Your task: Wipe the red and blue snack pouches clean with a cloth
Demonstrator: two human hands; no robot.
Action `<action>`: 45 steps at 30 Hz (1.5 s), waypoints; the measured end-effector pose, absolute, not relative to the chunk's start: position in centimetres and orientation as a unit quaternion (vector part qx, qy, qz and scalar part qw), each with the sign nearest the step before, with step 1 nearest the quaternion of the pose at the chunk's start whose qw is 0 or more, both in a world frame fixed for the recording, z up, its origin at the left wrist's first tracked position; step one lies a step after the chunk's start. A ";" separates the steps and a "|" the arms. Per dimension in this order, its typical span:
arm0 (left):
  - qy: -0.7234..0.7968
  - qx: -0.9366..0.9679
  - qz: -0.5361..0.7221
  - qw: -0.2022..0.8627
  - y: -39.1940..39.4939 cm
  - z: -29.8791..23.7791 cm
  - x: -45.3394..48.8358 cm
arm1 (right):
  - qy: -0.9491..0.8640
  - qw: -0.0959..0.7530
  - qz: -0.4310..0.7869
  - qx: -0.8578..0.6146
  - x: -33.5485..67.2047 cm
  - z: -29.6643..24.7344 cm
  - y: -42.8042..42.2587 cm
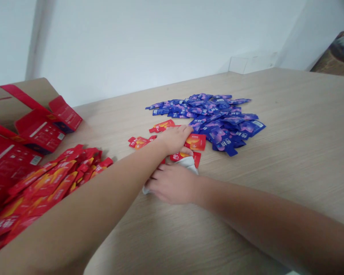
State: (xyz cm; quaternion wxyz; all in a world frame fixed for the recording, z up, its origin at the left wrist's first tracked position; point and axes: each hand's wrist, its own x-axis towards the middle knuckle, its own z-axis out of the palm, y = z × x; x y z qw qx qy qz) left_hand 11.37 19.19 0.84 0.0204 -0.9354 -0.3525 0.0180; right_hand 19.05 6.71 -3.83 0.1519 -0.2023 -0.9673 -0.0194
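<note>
My left hand reaches across the table and rests on a red sachet at the near edge of a pile of blue sachets; its fingers are curled over it. My right hand lies just below, palm down, fingers closed over a white-backed stack of sachets that sticks out from under it. A few more red sachets lie loose to the left of my left hand.
A large heap of red sachets covers the left of the wooden table. Open red cartons sit behind it at the far left. A white wall runs along the table's far edge.
</note>
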 end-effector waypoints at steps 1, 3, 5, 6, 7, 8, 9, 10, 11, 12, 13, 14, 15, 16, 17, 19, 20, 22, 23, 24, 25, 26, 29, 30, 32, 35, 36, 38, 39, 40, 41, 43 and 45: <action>-0.350 -0.936 0.015 0.019 19.1 0.7 11.5 | -0.967 0.153 -0.019 -0.203 19.0 -3.8 6.7; -0.353 -0.936 0.008 0.010 19.0 0.5 11.6 | -0.966 0.155 -0.020 -0.204 19.0 -3.8 6.7; -0.360 -0.933 -0.007 -0.003 18.9 0.8 11.5 | -0.966 0.154 -0.023 -0.206 19.1 -3.8 6.6; -0.363 -0.931 -0.021 -0.011 18.9 1.1 11.3 | -0.966 0.153 -0.024 -0.207 19.1 -3.7 6.6; -0.368 -0.929 -0.038 -0.019 18.8 1.6 11.0 | -0.966 0.153 -0.024 -0.207 19.2 -3.7 6.6; -0.374 -0.925 -0.060 -0.027 18.6 2.1 10.5 | -0.966 0.152 -0.023 -0.207 19.2 -3.6 6.6; -0.385 -0.919 -0.085 -0.035 18.3 2.6 9.9 | -0.966 0.152 -0.023 -0.206 19.3 -3.6 6.6; -0.399 -0.909 -0.113 -0.042 17.9 3.2 9.1 | -0.966 0.154 -0.021 -0.204 19.3 -3.7 6.6; -0.416 -0.897 -0.143 -0.050 17.3 3.6 8.1 | -0.966 0.158 -0.017 -0.202 19.3 -3.7 6.6; -0.434 -0.883 -0.171 -0.059 16.6 4.0 7.0 | -0.966 0.164 -0.010 -0.200 19.4 -3.8 6.6; -0.450 -0.868 -0.195 -0.071 15.8 4.2 5.8 | -0.965 0.170 -0.002 -0.197 19.4 -3.8 6.7; -0.465 -0.854 -0.216 -0.086 14.9 4.2 4.5 | -0.964 0.176 0.008 -0.198 19.4 -3.9 6.7; -0.475 -0.843 -0.231 -0.103 14.0 4.0 3.1 | -0.963 0.179 0.016 -0.202 19.5 -3.9 6.8; -0.484 -0.833 -0.242 -0.120 13.1 3.8 1.8 | -0.961 0.179 0.021 -0.209 19.5 -3.9 6.9; -0.491 -0.824 -0.250 -0.135 12.2 3.4 0.4 | -0.960 0.177 0.024 -0.217 19.6 -3.9 7.0; -0.498 -0.814 -0.253 -0.158 10.2 2.4 -2.2 | -0.956 0.173 0.034 -0.236 19.7 -3.8 7.2; -0.497 -0.815 -0.247 -0.167 9.3 1.8 -3.3 | -0.953 0.172 0.043 -0.245 19.8 -3.8 7.4; -0.487 -0.826 -0.217 -0.181 7.6 0.6 -4.9 | -0.947 0.176 0.060 -0.263 19.9 -3.8 7.8; -0.480 -0.835 -0.198 -0.183 6.8 0.1 -5.3 | -0.943 0.179 0.066 -0.274 19.9 -3.9 7.9; -0.472 -0.844 -0.181 -0.181 6.2 -0.5 -5.5 | -0.938 0.184 0.069 -0.286 20.0 -4.0 8.1; -0.465 -0.852 -0.167 -0.173 5.7 -1.0 -5.5 | -0.933 0.189 0.072 -0.299 20.0 -4.1 8.2; -0.458 -0.860 -0.158 -0.163 5.4 -1.4 -5.3 | -0.927 0.194 0.075 -0.312 20.0 -4.2 8.3; -0.445 -0.872 -0.159 -0.125 4.6 -2.1 -4.3 | -0.911 0.205 0.084 -0.347 20.0 -4.4 8.3; -0.452 -0.872 -0.162 -0.098 4.2 -2.1 -4.0 | -0.908 0.208 0.087 -0.354 20.0 -4.4 8.3; -0.500 -0.853 -0.151 -0.021 3.2 -1.6 -3.5 | -0.901 0.221 0.087 -0.363 20.0 -4.5 8.1; -0.611 -0.786 -0.090 0.035 0.9 -0.7 -2.9 | -0.894 0.243 0.087 -0.367 20.1 -4.5 8.0; -0.624 -0.778 -0.073 0.014 0.1 -0.4 -2.7 | -0.892 0.248 0.089 -0.367 20.1 -4.5 8.0; -0.610 -0.790 -0.054 -0.031 -1.2 -0.2 -2.2 | -0.888 0.256 0.093 -0.371 20.0 -4.4 7.9; -0.596 -0.800 -0.047 -0.051 -1.6 -0.3 -2.0 | -0.885 0.259 0.095 -0.375 20.0 -4.3 7.7; -0.583 -0.808 -0.041 -0.069 -1.8 -0.5 -1.8 | -0.882 0.263 0.097 -0.378 19.9 -4.0 7.5; -0.573 -0.814 -0.034 -0.087 -1.8 -0.7 -1.7 | -0.882 0.266 0.102 -0.377 19.9 -3.6 7.1; -0.553 -0.823 -0.018 -0.130 -1.6 -1.5 -1.7 | -0.890 0.258 0.126 -0.354 19.7 -2.6 6.0; -0.542 -0.824 -0.014 -0.164 -1.3 -2.3 -1.8 | -0.910 0.224 0.175 -0.302 19.4 -1.4 4.7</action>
